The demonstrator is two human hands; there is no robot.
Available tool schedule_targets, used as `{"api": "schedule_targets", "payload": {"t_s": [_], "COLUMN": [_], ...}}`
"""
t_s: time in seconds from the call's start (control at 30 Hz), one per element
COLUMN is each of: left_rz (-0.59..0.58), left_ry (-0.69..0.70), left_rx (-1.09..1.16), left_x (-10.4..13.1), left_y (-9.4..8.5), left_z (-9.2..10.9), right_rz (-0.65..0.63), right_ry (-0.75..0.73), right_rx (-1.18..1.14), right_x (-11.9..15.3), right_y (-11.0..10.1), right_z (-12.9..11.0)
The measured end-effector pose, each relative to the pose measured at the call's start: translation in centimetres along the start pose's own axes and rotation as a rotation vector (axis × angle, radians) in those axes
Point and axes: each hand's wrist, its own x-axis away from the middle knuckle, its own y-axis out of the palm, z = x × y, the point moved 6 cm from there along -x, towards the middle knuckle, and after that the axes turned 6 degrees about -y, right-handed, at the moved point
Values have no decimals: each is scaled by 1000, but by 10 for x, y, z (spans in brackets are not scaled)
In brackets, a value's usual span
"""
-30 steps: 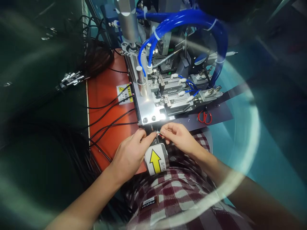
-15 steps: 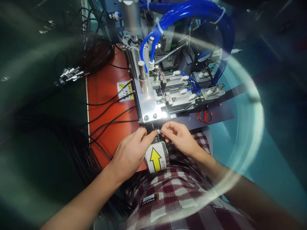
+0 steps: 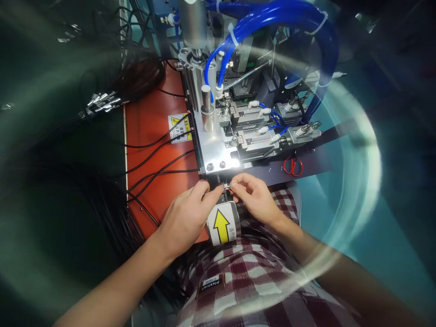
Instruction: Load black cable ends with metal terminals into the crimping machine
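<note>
A tiny metallic connector with thin coloured wires sits just below the front edge of the machine's shiny plate. My right hand pinches it from the right between thumb and index finger. From the left, my left hand reaches in with one digit stretched to the connector's left side. Its other fingers curl under, and whatever they may hold is hidden. Directly below the fingertips is a white label with a yellow arrow on the feed track.
Black cables cross the orange-red table on the left, with a cable bundle with silver ends further back. Blue air hoses arch over the machine's cylinders. Red-handled scissors lie right of the machine.
The view has shifted slightly, so the machine appears a little further right. Both hands keep nearly the same pose at the connector, whose coloured wires show a bit more.
</note>
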Motion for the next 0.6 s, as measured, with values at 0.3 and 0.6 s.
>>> {"api": "schedule_targets", "payload": {"t_s": [0.3, 0.6], "left_rz": [3, -5], "left_ry": [4, -1], "left_rx": [-15, -3], "left_x": [0, 0], "left_y": [1, 1], "left_z": [0, 0], "right_rz": [-24, 92], "right_ry": [90, -109], "right_rx": [-34, 232], "right_x": [1, 5], "right_y": [3, 1], "right_z": [1, -9]}}
